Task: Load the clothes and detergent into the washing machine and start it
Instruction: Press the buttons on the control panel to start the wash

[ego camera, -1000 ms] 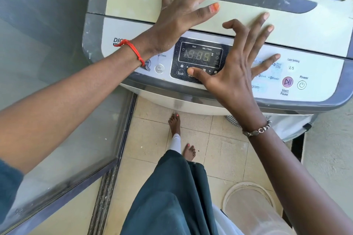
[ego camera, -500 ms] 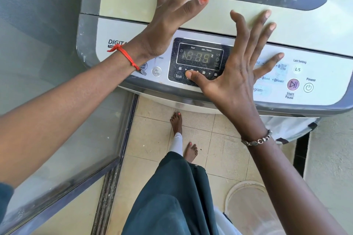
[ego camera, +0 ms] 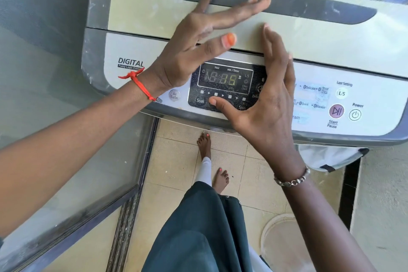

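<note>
The washer [ego camera: 242,35] has its lid [ego camera: 154,6] closed, so I judge the loading is finished and the step now is to set the program on the panel [ego camera: 375,104]. All places here I give relative to the display [ego camera: 225,78] in the middle of the panel. The left hand [ego camera: 198,46] is above and left of the display, fingers spread wide and flat toward the dark lid handle [ego camera: 320,9], holding nothing; it looks a little blurred. The right hand [ego camera: 265,106] is just right of the display and covers the panel there, also open and empty, with its thumb on the dark button row just below the display, between Soak and Spin. I cannot tell if the thumb really presses. The clothes and detergent are not visible; probably they are under the lid. The Start/Pause button [ego camera: 336,111] lies well right of the display, beside the Power button [ego camera: 355,115]. The next move, in my opinion, needs the right hand to go there and press it once with one fingertip.
</note>
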A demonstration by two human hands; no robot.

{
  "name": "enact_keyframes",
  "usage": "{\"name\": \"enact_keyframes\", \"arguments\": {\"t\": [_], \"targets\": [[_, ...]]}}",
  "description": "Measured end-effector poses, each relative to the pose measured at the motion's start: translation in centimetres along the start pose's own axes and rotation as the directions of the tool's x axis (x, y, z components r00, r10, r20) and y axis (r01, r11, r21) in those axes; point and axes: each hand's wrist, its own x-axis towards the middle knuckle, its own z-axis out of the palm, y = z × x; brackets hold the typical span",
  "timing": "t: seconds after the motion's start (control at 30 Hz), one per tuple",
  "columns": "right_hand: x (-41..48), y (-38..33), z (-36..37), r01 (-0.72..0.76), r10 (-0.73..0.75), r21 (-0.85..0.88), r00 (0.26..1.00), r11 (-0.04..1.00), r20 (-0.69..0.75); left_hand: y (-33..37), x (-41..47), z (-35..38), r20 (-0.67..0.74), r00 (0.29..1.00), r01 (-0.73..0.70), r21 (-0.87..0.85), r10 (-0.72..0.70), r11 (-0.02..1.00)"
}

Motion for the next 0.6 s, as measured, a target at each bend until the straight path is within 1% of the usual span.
{"name": "enact_keyframes", "arguments": {"t": [0.1, 0.3, 0.43, 0.53, 0.6], "targets": [[0.46, 0.38, -0.29, 0.016, -0.016, 0.131, 1.000, 0.991, -0.006, -0.11, -0.26, 0.08, 0.033, 0.999, -0.003, -0.028, 0.004, 1.000], [0.61, 0.56, -0.88, -0.033, 0.018, 0.241, 0.998, 0.970, 0.064, 0.01, -0.10, -0.17, 0.055, 0.998, -0.029, -0.073, 0.033, 0.997], [0.63, 0.44, -0.96, -0.034, 0.019, 0.246, 0.998, 0.969, 0.063, -0.15, -0.09, 0.05, 0.071, 0.996, -0.053, -0.063, 0.058, 0.997], [0.60, 0.60, -0.93, -0.012, 0.001, 0.217, 0.999, 0.976, 0.050, -0.09, -0.03, 0.18, 0.063, 0.996, -0.057, -0.035, 0.059, 0.998], [0.54, 0.69, -0.74, 0.003, -0.009, 0.129, 0.999, 0.992, 0.051, 0.05, 0.07, 0.39, 0.060, 0.997, -0.047, -0.016, 0.048, 0.999]]}}
